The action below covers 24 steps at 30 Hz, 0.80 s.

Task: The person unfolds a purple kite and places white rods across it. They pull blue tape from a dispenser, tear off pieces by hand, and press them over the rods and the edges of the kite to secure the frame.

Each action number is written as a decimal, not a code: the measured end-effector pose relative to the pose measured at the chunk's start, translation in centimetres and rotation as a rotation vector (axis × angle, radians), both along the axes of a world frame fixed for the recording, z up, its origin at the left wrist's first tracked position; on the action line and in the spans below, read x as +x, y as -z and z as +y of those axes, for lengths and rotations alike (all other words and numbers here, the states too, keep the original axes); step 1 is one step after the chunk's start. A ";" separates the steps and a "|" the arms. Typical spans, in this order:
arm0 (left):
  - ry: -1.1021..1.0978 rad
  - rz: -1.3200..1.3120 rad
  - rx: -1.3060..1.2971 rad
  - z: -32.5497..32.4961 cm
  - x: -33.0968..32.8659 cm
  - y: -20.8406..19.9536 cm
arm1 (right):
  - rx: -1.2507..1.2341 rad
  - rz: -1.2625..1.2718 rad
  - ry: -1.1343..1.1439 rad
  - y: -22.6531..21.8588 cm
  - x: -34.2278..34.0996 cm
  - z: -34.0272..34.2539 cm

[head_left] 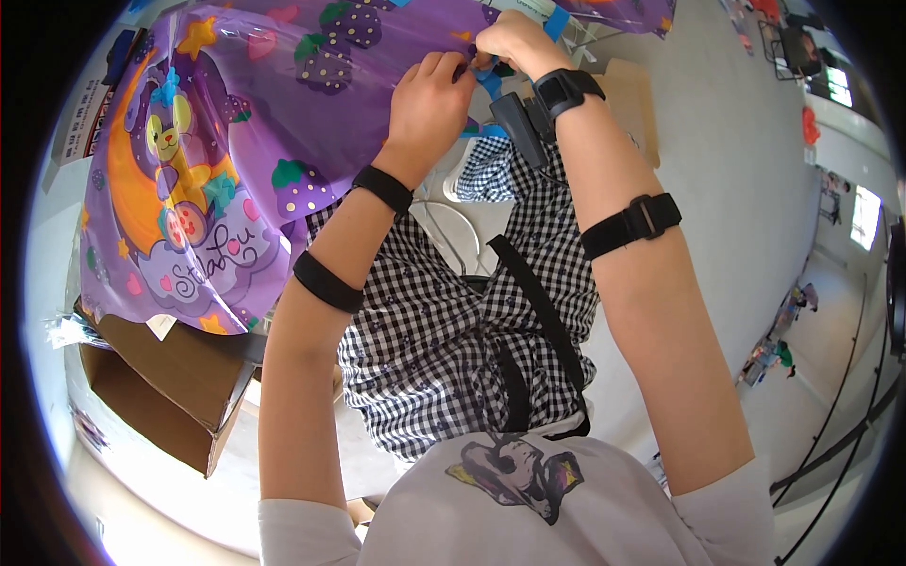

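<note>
A glossy purple plastic sheet (359,132), printed with a cartoon bear on a moon, stars and strawberries, spreads across the upper left. At its right edge, my left hand (431,106) is closed, its fingers curled on the sheet's edge; the fingertips are partly hidden. Just beyond and to the right, my right hand (514,42) pinches a small blue strip (487,81) beside that same edge. The two hands are close together but apart. Another blue strip (557,23) lies behind my right hand, near a white edge.
A black box-shaped device (519,130) hangs by my right wrist. Below the sheet at left stands an open cardboard box (160,377). Pale cardboard (630,104) is right of my right wrist. My checkered-clothed lap (425,321) lies under my arms. People are far off at right.
</note>
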State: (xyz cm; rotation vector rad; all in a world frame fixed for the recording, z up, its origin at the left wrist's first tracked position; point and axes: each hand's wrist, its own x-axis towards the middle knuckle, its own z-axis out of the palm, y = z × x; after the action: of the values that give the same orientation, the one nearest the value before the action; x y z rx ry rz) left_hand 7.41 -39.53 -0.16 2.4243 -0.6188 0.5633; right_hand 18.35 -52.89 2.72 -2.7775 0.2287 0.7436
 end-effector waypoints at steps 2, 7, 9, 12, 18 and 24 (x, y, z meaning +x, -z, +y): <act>-0.021 0.024 0.012 0.7 -0.5 0.2 | -0.113 0.131 0.068 -1.8 0.0 2.8; -0.026 0.038 0.016 0.0 -0.3 -0.4 | -0.007 -0.112 0.008 0.3 -1.4 0.4; -0.010 0.076 0.029 0.4 -0.3 -0.5 | -0.025 -0.171 -0.006 -0.2 -2.0 1.2; 0.014 0.061 -0.025 0.3 -0.2 -0.7 | -0.015 -0.096 0.008 -0.4 -1.7 0.5; 0.017 0.148 -0.095 1.2 0.0 -0.7 | -0.070 -0.113 -0.037 -1.9 -2.9 1.5; -0.038 0.242 -0.081 0.9 0.1 -1.4 | -0.077 -0.197 -0.084 -2.4 -3.6 1.7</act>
State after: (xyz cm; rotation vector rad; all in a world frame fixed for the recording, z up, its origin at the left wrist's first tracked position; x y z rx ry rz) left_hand 7.50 -38.62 1.23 2.3836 -0.4405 0.2969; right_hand 14.71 -51.22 5.10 -2.9239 0.1053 0.4836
